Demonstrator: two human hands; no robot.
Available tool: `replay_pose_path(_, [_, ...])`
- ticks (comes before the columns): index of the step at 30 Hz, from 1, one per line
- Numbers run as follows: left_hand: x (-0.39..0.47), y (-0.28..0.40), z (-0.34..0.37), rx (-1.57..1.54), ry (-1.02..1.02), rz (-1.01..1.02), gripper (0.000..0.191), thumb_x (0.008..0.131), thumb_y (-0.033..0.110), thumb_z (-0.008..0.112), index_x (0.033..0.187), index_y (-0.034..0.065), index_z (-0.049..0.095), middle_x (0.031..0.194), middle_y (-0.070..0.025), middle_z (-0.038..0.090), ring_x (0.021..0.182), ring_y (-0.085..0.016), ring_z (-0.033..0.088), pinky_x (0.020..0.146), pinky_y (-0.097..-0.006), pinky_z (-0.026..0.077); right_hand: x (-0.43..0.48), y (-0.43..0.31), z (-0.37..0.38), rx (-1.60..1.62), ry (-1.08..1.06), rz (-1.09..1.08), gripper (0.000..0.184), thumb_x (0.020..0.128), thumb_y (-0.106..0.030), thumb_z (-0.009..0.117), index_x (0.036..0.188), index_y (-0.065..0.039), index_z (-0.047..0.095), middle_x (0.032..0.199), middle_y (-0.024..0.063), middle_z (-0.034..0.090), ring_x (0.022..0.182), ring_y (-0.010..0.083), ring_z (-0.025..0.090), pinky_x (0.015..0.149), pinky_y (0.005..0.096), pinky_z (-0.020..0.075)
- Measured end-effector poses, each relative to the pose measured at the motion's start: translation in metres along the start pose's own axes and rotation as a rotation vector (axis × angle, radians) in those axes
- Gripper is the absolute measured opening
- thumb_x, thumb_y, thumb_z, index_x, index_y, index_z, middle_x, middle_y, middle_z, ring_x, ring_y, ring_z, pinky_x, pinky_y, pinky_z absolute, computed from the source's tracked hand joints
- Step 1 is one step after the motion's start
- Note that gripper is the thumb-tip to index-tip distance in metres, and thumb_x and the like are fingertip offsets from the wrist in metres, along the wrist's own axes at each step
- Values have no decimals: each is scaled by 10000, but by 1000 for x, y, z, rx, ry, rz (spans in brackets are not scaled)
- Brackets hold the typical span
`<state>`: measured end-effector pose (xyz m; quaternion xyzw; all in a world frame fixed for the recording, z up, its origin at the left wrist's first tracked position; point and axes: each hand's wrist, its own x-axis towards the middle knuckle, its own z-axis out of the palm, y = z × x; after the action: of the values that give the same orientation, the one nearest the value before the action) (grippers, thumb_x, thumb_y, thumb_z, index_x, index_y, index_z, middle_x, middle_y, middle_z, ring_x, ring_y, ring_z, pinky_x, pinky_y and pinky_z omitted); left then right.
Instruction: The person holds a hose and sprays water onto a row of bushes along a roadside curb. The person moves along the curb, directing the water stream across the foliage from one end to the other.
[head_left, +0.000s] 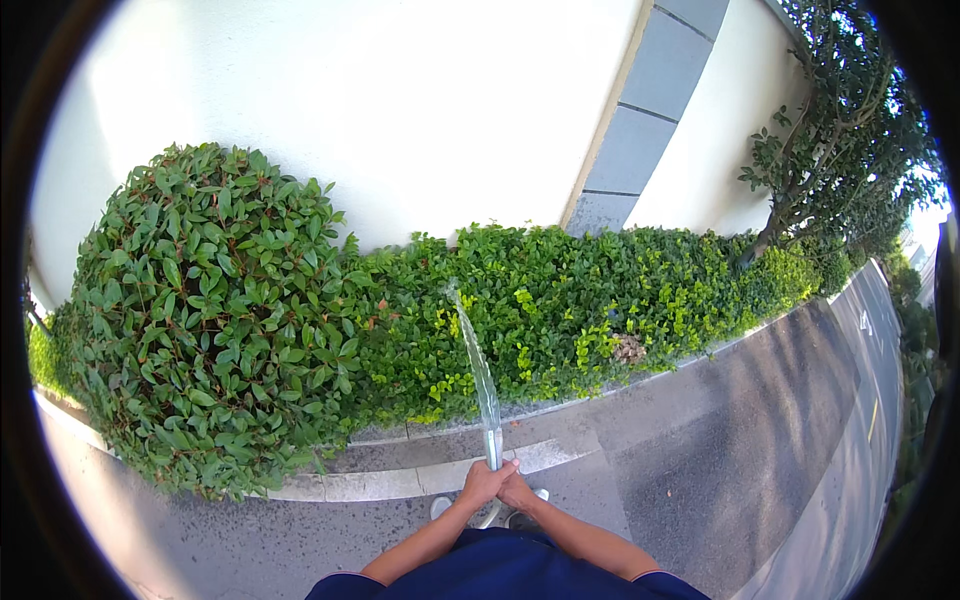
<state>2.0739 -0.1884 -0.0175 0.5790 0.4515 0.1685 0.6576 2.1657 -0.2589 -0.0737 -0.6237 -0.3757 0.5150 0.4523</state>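
Observation:
My left hand (480, 482) and my right hand (516, 489) are together in front of my body, both wrapped around a hose (493, 448). The hose points away from me, and its pale lower length hangs down between my feet. From its end a stream of water (480, 367) shoots forward onto a low hedge (555, 300) of small green and yellow-green leaves. To the left of the stream stands a large rounded shrub (217, 315) with broader leaves. A brown withered clump (628, 349) sits at the hedge's front side.
Behind the hedge rises a white wall (420, 112) with a grey tiled pillar (645, 127). A leafy tree (847, 127) leans at the right. A stone kerb (450, 474) edges the planting. Paved ground (690, 435) runs right towards a road (870, 337) with painted markings.

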Motion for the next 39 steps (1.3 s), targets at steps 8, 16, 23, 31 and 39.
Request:
replay_pose_path(8, [9, -1, 16, -324, -78, -90, 396, 840, 333, 691, 591, 55, 557, 526, -23, 518, 480, -110, 492, 478, -284, 407, -16, 15, -11, -278, -35, 234, 498, 745, -238, 674, 1155, 11, 538, 1022, 167, 636, 996, 261, 602, 860, 368, 459])
replay_pose_path(16, [8, 47, 25, -498, -139, -178, 354, 850, 270, 681, 613, 77, 501, 512, -26, 474, 455, -119, 481, 445, -273, 385, -1, 30, -16, -176, 226, 165, 267, 698, -217, 628, 837, 10, 611, 813, 170, 651, 787, 271, 635, 702, 386, 477])
replay_pose_path(23, [16, 32, 47, -515, -31, -125, 331, 849, 205, 663, 615, 67, 474, 487, -25, 448, 396, -120, 429, 391, -287, 345, 2, 39, -47, -324, -46, 259, 207, 656, -200, 630, 723, -5, 612, 732, 140, 640, 705, 225, 613, 646, 359, 472])
replay_pose_path(31, [26, 24, 50, -517, 25, -121, 331, 855, 215, 648, 608, 58, 494, 492, -14, 445, 389, -99, 411, 371, -274, 309, 9, 31, -55, -337, -149, 243, 169, 657, -203, 628, 686, -37, 619, 694, 96, 635, 660, 208, 596, 627, 338, 471])
replay_pose_path(39, [31, 18, 44, -590, 59, -147, 318, 850, 181, 648, 609, 49, 488, 484, -23, 437, 382, -120, 422, 381, -289, 343, 14, 21, -51, -328, -179, 268, 178, 689, -209, 647, 664, -38, 605, 681, 86, 629, 641, 194, 588, 614, 329, 466])
